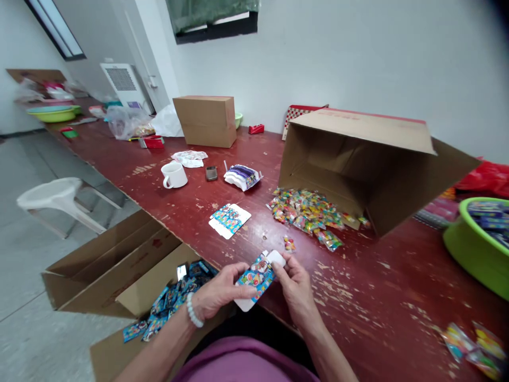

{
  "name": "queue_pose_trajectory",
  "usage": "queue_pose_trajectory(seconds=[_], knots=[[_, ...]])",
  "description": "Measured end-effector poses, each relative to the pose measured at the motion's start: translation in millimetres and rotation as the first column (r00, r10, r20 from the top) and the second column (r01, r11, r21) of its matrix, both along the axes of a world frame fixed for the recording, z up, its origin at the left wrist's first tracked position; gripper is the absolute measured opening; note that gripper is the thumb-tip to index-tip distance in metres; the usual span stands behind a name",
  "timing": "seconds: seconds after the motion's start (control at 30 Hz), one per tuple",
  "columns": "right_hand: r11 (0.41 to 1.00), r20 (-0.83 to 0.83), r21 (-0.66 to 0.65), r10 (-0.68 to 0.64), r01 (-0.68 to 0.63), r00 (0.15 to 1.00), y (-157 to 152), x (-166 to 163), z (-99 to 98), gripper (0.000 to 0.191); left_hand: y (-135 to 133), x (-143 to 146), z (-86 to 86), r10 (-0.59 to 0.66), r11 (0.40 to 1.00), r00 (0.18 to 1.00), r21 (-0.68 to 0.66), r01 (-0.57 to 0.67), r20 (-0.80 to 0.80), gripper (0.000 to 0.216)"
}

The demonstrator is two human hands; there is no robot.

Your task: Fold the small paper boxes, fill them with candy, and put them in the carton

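- While the left hand point(220, 292) grips the lower end of a small printed carton point(256, 278) with thumb on top and fingers curled beneath, the right hand point(296, 286) pinches its upper white flap between thumb and fingertips. Both hands are closed on it.
- That carton is held just above the near edge of the red table point(358, 297), tilted, coloured face up.
- A white bead bracelet point(193, 310) circles the left wrist.
- Just beyond the hands lies a single loose sweet packet point(289, 244). Further back and to the left, a flat unfolded carton point(229, 219) lies on the wood.
- A heap of colourful sweet packets point(306, 212) spills from the mouth of a tipped cardboard box point(358, 164).
- Near the far side stand a white mug point(174, 175), a phone point(211, 173) and a stack of flat cartons point(242, 176).
- Below the table edge on the left, an open floor box point(119, 276) holds blue printed packs point(175, 297).
- A green basin point(469, 254) sits at the right, well apart from the hands.
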State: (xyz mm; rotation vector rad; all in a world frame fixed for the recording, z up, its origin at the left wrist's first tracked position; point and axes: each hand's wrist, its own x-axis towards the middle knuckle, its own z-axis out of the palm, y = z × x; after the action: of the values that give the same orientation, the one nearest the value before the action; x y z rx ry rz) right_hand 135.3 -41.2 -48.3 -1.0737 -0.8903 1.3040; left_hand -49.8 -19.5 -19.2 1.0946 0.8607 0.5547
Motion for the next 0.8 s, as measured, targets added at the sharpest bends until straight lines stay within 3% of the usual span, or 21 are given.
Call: queue_pose_trajectory(seconds=[0.07,0.13,0.2,0.27,0.4,0.63,0.8], knots=[[0.998,-0.003,0.0,0.055,-0.055,0.998,-4.7,-0.1,7.9,0.033,-8.1,2.7,2.6,-0.162,0.966,0.963,-0.164,0.199,0.216,0.055],[0.995,-0.008,0.019,0.098,-0.098,0.995,-8.5,1.3,14.0,0.031,-9.5,6.7,3.1,-0.259,0.898,0.87,-0.226,0.377,0.42,0.07],[0.99,-0.015,0.043,0.133,-0.132,0.991,-11.4,4.3,18.7,0.03,-8.9,12.7,2.0,-0.291,0.834,0.766,-0.239,0.496,0.573,0.079],[0.983,-0.01,0.053,0.177,-0.177,0.984,-13.7,8.3,22.5,0.029,-9.5,19.4,0.8,-0.284,0.811,0.725,-0.246,0.531,0.628,0.075],[0.969,0.071,0.045,0.24,-0.244,0.968,-18.0,14.2,27.7,0.033,-16.2,28.1,1.3,-0.237,0.878,0.835,-0.259,0.403,0.497,0.048],[0.964,-0.049,0.026,0.265,-0.264,0.963,-26.0,6.5,31.1,0.057,-22.3,29.3,1.4,-0.075,0.945,0.912,-0.263,0.193,0.403,0.042],[0.947,-0.122,-0.02,0.316,-0.32,0.941,-28.5,0.7,25.5,0.047,-23.2,37.1,5.1,0.074,0.98,0.957,-0.197,-0.018,0.281,0.032]])
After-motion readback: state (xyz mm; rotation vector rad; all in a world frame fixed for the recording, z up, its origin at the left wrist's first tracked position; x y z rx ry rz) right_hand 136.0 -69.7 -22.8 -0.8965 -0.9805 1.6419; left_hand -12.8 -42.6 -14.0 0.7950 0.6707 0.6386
